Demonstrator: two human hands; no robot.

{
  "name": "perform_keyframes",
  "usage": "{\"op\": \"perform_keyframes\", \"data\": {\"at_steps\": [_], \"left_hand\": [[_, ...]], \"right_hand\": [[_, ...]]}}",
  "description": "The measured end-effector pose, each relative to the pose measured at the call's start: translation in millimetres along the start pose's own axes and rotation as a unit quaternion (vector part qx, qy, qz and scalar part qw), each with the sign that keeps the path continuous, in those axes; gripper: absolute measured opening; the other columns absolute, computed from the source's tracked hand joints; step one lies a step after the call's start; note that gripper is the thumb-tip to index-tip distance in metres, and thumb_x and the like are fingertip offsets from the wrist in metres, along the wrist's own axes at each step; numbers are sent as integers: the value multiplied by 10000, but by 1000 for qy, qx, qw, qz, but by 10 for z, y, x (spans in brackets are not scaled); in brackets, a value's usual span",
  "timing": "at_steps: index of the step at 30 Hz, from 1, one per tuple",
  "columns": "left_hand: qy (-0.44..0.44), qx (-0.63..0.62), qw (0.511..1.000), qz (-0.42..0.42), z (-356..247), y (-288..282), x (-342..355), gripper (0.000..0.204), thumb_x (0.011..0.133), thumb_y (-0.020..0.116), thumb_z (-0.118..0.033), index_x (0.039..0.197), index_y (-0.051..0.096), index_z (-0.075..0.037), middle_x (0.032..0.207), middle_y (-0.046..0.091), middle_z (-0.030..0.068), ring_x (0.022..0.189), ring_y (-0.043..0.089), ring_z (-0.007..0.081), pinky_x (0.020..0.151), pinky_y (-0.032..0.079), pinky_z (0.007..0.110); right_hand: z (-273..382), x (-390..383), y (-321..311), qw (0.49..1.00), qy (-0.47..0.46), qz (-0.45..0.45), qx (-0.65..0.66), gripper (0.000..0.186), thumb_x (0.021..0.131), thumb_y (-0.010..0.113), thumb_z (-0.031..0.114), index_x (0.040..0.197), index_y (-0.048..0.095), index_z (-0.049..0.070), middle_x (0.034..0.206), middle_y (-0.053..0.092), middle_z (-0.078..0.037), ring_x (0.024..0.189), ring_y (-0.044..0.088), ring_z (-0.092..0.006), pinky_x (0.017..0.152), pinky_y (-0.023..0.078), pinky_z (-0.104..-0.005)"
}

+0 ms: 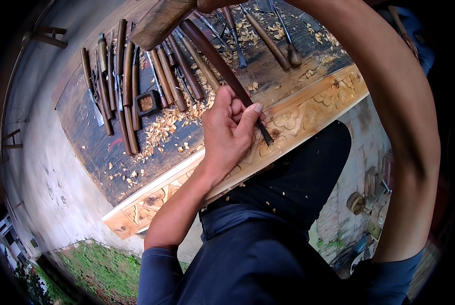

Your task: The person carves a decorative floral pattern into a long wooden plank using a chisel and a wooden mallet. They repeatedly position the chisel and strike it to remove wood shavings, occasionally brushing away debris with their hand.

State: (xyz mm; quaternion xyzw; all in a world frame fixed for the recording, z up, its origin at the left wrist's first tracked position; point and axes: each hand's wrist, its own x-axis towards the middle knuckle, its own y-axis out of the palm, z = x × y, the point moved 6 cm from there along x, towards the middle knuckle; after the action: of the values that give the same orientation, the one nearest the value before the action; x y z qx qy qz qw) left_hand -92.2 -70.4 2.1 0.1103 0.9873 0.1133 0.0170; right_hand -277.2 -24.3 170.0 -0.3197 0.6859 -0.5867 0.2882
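Centrally, a long dark-handled chisel (222,63) is clasped by the left hand (232,129), the fingers curled tight round its lower shaft. Just below the grip, the blade tip is set against the carved pale wooden board (309,109), on which the heel of the hand is rested. Above the grip, a wooden mallet (158,20) is held aloft by the right hand (214,5), seen only partly at the upper edge; fingers closed on its handle. Left of the grip, a row of spare chisels (125,86) and scattered wood chips (161,127) are laid on the dark workbench (92,137).
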Motion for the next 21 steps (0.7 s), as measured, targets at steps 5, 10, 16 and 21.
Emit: {"op": "perform_keyframes", "data": {"at_steps": [5, 10, 16, 21], "left_hand": [[-7, -82, 996, 23, -64, 3, 15, 189, 1076, 616, -47, 1211, 494, 4, 902, 685, 108, 836, 712, 189, 772, 625, 338], [-61, -87, 994, 14, -109, 15, 94, 198, 1093, 603, -104, 1240, 509, -10, 894, 692, 100, 786, 719, 189, 739, 621, 314], [-86, -60, 991, 82, -39, 222, 325, 190, 1086, 614, -100, 1237, 535, -14, 896, 682, 72, 793, 703, 155, 745, 625, 309], [-96, -77, 991, 55, 33, 114, 273, 160, 1068, 596, -22, 1202, 519, 23, 829, 651, 60, 746, 667, 123, 665, 574, 269]], "right_hand": [[-331, -432, -180, 982, 57, -174, 43, 424, 740, 700, 127, 1153, 763, 58, 1241, 727, -212, 1117, 706, -399, 969, 545, -481], [-366, -986, -304, 974, 120, -170, 94, 512, 739, 715, 140, 1238, 722, 25, 1292, 700, -242, 1117, 693, -411, 977, 534, -485], [-379, -1363, -196, 967, 169, -132, 135, 571, 761, 737, 156, 1327, 703, 90, 987, 753, -242, 951, 722, -415, 898, 550, -481], [-228, -1351, -147, 965, 153, -166, 130, 558, 753, 750, 143, 1307, 710, 89, 959, 751, -238, 920, 728, -403, 867, 556, -469]]}}
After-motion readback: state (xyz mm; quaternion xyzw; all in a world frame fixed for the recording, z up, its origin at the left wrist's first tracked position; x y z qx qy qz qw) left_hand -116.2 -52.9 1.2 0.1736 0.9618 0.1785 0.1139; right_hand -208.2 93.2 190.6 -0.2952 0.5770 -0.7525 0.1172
